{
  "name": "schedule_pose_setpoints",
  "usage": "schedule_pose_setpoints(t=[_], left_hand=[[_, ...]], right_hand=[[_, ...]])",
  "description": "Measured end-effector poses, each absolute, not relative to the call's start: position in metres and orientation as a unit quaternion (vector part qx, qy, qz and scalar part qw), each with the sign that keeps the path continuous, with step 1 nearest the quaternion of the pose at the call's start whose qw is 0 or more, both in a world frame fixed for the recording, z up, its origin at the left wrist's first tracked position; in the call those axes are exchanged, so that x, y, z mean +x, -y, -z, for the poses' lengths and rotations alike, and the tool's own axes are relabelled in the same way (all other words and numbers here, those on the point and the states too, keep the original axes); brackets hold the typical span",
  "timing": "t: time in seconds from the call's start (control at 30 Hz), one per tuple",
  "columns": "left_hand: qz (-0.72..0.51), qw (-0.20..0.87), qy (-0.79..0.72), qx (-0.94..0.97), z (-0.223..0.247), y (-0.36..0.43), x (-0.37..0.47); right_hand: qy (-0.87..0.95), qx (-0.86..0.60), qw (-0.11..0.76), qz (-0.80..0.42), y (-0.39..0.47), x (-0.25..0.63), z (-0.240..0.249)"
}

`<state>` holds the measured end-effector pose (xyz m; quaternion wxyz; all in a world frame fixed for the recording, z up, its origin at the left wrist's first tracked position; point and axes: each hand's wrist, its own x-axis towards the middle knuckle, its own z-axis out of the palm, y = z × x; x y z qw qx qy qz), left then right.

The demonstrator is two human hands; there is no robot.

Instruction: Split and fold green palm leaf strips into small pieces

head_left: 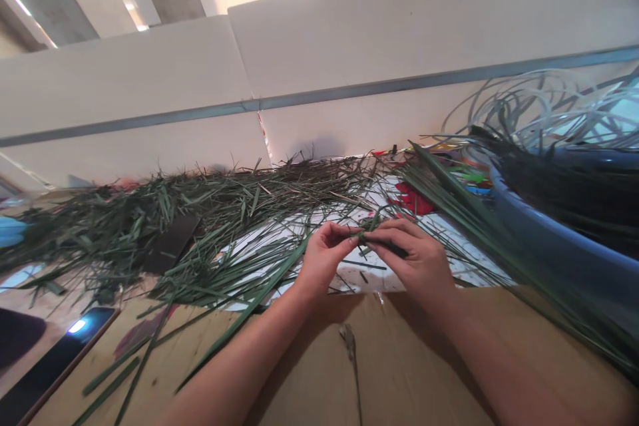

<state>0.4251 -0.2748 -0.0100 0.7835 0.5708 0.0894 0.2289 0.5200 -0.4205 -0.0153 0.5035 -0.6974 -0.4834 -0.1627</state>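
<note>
My left hand (327, 256) and my right hand (417, 256) meet in the middle of the head view, above the near edge of a cardboard sheet (309, 359). Both pinch a small green piece of leaf strip (362, 237) between thumbs and fingertips. The fingers partly hide its shape. Something dark shows under the fingers of my right hand. Long green strips (279, 274) run beside my left forearm. Behind the hands lies a white, red-stained sheet (367, 278). A thin dried stalk (351, 353) rests on the cardboard between my forearms.
A heap of cut green strips (239, 200) spreads along the back and left. At right stands a blue tub (559, 239) with dark strands and long leaves; pale coiled strips (549, 103) lie behind it. A phone (60, 359) is at lower left. White panels (349, 46) rise behind.
</note>
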Motion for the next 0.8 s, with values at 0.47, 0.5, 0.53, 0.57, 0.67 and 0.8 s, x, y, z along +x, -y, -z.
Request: schedule_pose_setpoints(t=[0.47,0.5,0.53,0.57,0.67,0.8], left_hand=[[-0.24,0.784,-0.116,0.561,0.0119,0.2766,0.4256],[-0.241,0.784,-0.116,0.56,0.0115,0.2767,0.4253],[-0.241,0.785,-0.116,0.559,0.0112,0.2768,0.4252],[-0.242,0.785,-0.116,0.559,0.011,0.2768,0.425],[-0.242,0.784,-0.115,0.56,0.0109,0.2765,0.4249],[-0.24,0.782,-0.11,0.565,0.0119,0.2753,0.4256]], right_hand=[[0.489,-0.702,0.489,0.171,0.4203,0.5178,0.0143],[0.49,-0.702,0.488,0.168,0.4202,0.5176,0.0142],[0.49,-0.703,0.488,0.165,0.4201,0.5174,0.0141],[0.489,-0.705,0.488,0.161,0.4199,0.5172,0.0138],[0.486,-0.708,0.489,0.153,0.4193,0.5164,0.0128],[0.485,-0.708,0.49,0.154,0.4193,0.5157,0.0123]])
